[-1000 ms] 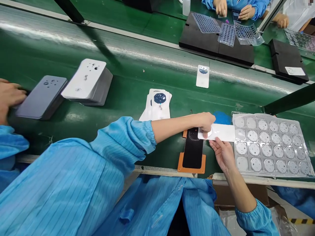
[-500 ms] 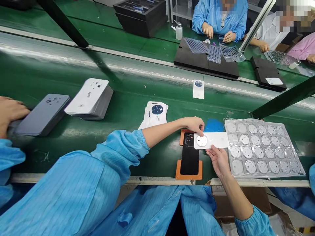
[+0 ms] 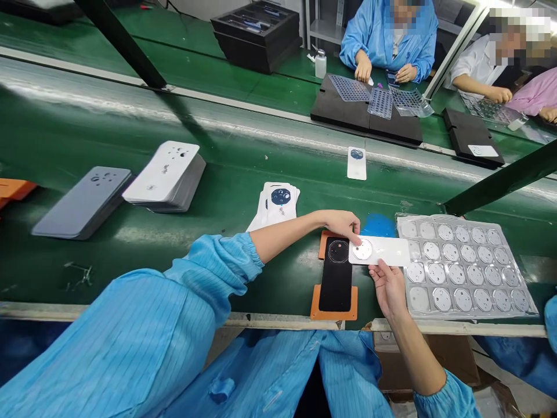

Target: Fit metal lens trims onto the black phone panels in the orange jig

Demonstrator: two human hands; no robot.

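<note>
My right hand [image 3: 389, 285] holds a white phone back cover [image 3: 385, 251] by its near edge, flat and crosswise above the belt. My left hand [image 3: 342, 223] reaches across and pinches the cover's left end, fingertips at the round camera ring [image 3: 362, 250]. Just below and left lies a black cover in an orange jig [image 3: 335, 278]. A clear blister tray of round lens parts [image 3: 465, 267] sits right beside the held cover.
On the green conveyor [image 3: 243, 145] lie a fanned pile of white covers [image 3: 276, 200], a single white cover [image 3: 356, 162], a white-topped stack [image 3: 167, 174] and a grey stack [image 3: 85, 200]. Co-workers in blue sit across at black foam pads [image 3: 361, 113].
The neighbour's hand on the grey stack at the left has gone from view. My left fingers lifted off the camera ring and now rest at its edge. The view tilted up.
</note>
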